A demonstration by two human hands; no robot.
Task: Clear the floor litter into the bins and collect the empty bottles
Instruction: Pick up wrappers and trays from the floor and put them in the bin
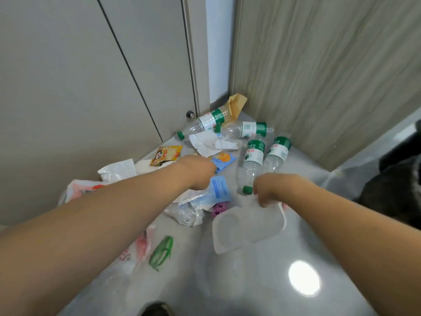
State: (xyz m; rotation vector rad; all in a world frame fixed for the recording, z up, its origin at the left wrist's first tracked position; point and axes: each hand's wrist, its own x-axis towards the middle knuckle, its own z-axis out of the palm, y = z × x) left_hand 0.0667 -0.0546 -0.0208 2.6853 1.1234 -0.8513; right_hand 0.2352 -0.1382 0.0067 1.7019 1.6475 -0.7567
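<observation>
Floor [262, 281] corner cluttered; right hand [271, 190] grip pinching tray [246, 229]; left hand [200, 172] grip unclear.

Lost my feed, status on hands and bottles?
Left hand reaching into wrappers, grip unclear. Right hand holding clear plastic tray. Four empty bottles on floor.

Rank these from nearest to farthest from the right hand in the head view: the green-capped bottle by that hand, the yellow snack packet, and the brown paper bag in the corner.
From the right hand:
1. Green-capped bottle, cap just left of the knuckles.
2. Yellow snack packet, far left, near the door.
3. Brown paper bag, back in the corner.
</observation>
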